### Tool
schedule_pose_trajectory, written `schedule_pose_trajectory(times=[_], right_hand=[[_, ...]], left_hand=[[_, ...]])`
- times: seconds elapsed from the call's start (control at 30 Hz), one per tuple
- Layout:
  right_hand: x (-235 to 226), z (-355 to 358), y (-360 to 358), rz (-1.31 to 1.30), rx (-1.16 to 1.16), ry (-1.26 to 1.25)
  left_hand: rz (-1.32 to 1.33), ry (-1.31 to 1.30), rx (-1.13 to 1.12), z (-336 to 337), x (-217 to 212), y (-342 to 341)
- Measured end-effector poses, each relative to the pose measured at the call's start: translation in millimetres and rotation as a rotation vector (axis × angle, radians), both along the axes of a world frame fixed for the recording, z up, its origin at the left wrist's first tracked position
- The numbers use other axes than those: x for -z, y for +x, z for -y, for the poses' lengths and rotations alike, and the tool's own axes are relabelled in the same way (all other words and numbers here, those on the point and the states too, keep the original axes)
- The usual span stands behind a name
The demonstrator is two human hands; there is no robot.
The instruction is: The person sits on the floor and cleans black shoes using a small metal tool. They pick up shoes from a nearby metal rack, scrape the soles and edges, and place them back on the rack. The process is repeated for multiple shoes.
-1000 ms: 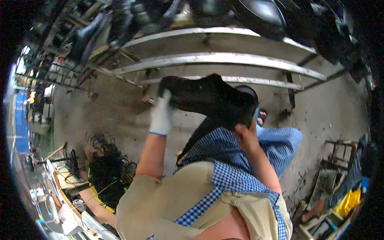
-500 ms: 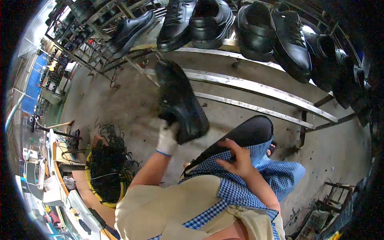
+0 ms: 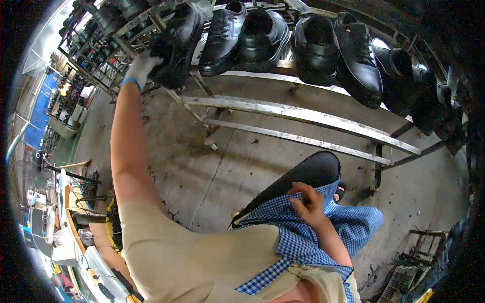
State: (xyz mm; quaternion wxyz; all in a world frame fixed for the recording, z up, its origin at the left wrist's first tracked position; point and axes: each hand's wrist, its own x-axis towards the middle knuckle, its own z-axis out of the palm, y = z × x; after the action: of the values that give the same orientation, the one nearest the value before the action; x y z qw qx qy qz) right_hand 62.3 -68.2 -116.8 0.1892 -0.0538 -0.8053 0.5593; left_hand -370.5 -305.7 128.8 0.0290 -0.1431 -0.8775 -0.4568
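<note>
Head view: the gloved left hand [image 3: 141, 69] touches a black shoe [image 3: 179, 46] at the far left end of the metal rack [image 3: 303, 115]; blur hides whether its fingers grip. The right hand [image 3: 309, 207] is empty, fingers loosely curled. Slow, level handling should spare the neighbouring shoe [image 3: 220, 44]. Near left, a yellow-rimmed container [image 3: 110, 204] holds something dark, mostly hidden.

We count four black shoes [image 3: 314, 55] plainly midway along the near rack [image 3: 303, 114], at least one more by our one gloved left hand [image 3: 142, 68], others rightward too dark to number, and one bare right hand [image 3: 309, 206].
</note>
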Motion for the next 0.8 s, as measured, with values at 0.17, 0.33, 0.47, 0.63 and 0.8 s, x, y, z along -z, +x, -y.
schedule_pose_trajectory(times=[0.17,0.33,0.47,0.63,0.8], right_hand=[[-2,0,4,0.121,0.007,-0.035],[5,-2,10,0.182,0.046,-0.094],[26,-3,9,0.09,0.094,-0.161],[21,0,4,0.055,0.075,-0.154],[46,-2,3,0.026,0.1,-0.244]], left_hand=[[-0.076,-0.116,0.183,-11,-6,-82],[-0.44,0.159,-0.143,-21,-11,-49],[-0.742,-0.137,-0.222,25,16,-81],[-0.862,-0.732,-0.298,61,45,-22],[-1.009,-1.014,-0.098,56,112,48]])
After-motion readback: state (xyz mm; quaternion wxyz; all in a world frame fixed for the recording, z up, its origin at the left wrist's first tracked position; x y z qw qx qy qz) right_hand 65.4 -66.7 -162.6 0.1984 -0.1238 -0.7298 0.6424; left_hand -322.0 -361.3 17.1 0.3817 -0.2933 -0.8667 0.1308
